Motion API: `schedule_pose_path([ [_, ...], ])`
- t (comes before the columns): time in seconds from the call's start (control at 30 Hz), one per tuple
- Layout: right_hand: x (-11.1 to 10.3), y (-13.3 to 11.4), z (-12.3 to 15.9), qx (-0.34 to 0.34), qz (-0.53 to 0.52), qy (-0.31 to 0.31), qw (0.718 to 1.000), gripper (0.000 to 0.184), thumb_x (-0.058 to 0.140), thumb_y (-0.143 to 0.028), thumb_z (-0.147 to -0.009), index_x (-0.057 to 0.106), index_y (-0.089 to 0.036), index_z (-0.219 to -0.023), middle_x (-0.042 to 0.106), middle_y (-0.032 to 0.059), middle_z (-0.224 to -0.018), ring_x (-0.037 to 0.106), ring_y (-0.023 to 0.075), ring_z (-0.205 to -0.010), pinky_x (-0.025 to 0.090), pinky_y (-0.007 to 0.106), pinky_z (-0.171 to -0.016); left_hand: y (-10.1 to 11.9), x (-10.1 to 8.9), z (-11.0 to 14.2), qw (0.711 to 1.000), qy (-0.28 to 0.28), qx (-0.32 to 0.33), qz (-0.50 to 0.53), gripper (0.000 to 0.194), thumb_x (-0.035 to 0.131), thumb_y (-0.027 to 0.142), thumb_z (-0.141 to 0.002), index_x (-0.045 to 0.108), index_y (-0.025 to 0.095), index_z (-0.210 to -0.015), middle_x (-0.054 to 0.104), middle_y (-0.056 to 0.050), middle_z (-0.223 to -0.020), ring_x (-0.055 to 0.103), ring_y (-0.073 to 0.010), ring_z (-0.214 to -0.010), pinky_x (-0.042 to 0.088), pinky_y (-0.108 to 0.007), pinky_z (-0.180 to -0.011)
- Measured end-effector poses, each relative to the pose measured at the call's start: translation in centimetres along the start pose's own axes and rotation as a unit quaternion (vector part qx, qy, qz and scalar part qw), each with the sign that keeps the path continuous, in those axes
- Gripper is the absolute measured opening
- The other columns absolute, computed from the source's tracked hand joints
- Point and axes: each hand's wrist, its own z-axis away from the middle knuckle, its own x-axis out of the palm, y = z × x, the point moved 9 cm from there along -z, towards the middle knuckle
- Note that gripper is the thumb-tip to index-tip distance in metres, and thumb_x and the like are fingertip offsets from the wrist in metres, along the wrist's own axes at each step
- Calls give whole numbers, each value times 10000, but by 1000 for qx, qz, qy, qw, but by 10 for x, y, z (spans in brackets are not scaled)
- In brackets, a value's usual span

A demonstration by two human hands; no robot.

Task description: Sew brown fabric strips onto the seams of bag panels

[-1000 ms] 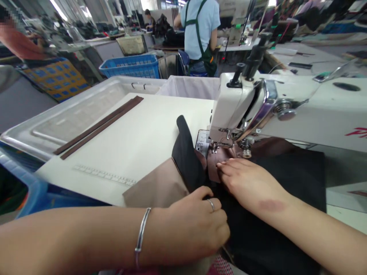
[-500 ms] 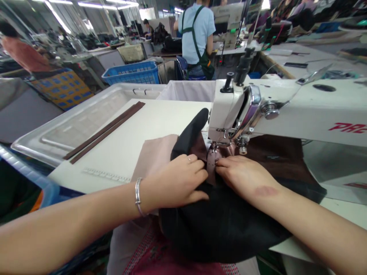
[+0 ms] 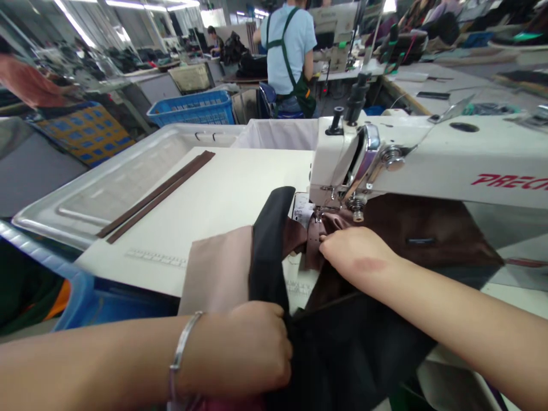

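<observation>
My left hand (image 3: 244, 348), wearing a bracelet, is closed on black fabric (image 3: 342, 342) near my lap, at the edge of the work table. A beige fabric panel (image 3: 218, 262) lies beside the black piece. My right hand (image 3: 355, 248) is at the sewing machine (image 3: 428, 148), its fingertips pinching a narrow brown strip (image 3: 314, 251) with small dots along it. That strip runs under the presser foot (image 3: 318, 216). Shiny brown fabric (image 3: 428, 222) spreads beneath the machine's arm, behind my right wrist. The right fingers are partly hidden.
Two long brown strips (image 3: 162, 194) and a ruler scale (image 3: 156, 258) lie on the white table top (image 3: 231, 182). A clear plastic bin (image 3: 55, 208) borders its left side. Blue baskets (image 3: 192, 109) stand beyond. A person in a light blue shirt (image 3: 291, 51) sits ahead, back turned.
My left hand has moved from beside the presser foot down toward my lap, pulling the black fabric and beige panel with it. My right hand stays near the needle.
</observation>
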Motion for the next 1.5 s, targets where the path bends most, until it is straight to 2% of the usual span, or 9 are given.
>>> schedule_pose_path([
  [0.17,7,-1,21,-60,-12,84,995,211,515,-123,-891,722,-134,-930,705,130,-1045,641,262,-1000,464,387,-925,-87,-21,63,947,-70,-287,130,58,593,245,-761,646,222,-760,656,11,-705,592,-166,-647,400,-292,-619],
  [0.37,10,4,29,-86,-49,155,983,194,517,-145,-908,675,-174,-1017,669,91,-1081,586,225,-1033,437,374,-934,-148,-40,49,907,-3,-397,140,596,401,702,-870,563,196,-1140,667,-49,-924,621,-202,-772,422,-281,-658],
  [0.47,7,10,26,-83,-93,190,974,209,540,-146,-880,642,-193,-1056,656,69,-1009,581,231,-985,435,385,-871,-158,-48,27,918,50,-391,37,587,327,660,-924,602,155,-1041,654,-102,-988,615,-244,-927,444,-332,-796],
  [0.7,5,29,25,-16,-171,253,952,112,476,-237,-930,572,-181,-938,641,72,-913,591,227,-875,434,371,-812,-140,-64,-14,921,91,-302,-229,387,676,450,-814,574,116,-980,589,-116,-978,547,-279,-927,450,-383,-788],
  [0.83,3,36,25,4,-206,259,944,45,489,-202,-902,528,-183,-914,635,66,-886,591,210,-822,440,342,-781,-138,-60,-22,936,137,-245,-211,347,638,446,-850,572,135,-988,577,-96,-1017,528,-246,-950,454,-370,-830],
  [1.03,2,31,23,-25,-210,242,947,47,540,-188,-848,535,-207,-891,625,37,-845,566,220,-812,415,360,-788,-137,-56,-17,942,227,-172,-179,174,438,205,-956,607,161,-956,639,-55,-1013,551,-181,-1025,371,-374,-1045],
  [1.2,4,34,23,-18,-220,248,943,42,526,-180,-854,525,-211,-883,620,36,-837,564,211,-802,412,357,-790,-142,-52,-18,942,217,-192,-167,400,598,482,-871,585,127,-1055,635,-97,-1071,560,-242,-1057,407,-406,-1007],
  [1.4,2,34,25,-9,-221,256,941,40,524,-179,-856,540,-214,-868,619,32,-807,566,203,-782,419,354,-786,-149,-41,-29,941,155,-197,-227,208,455,244,-944,629,144,-887,642,-62,-865,590,-208,-854,439,-362,-814],
  [1.5,2,29,26,-20,-200,247,948,47,542,-208,-867,578,-214,-896,631,38,-829,561,209,-804,421,365,-797,-152,-37,-28,952,118,-206,-192,220,486,290,-930,640,144,-989,662,-78,-1009,589,-204,-871,437,-347,-787],
])
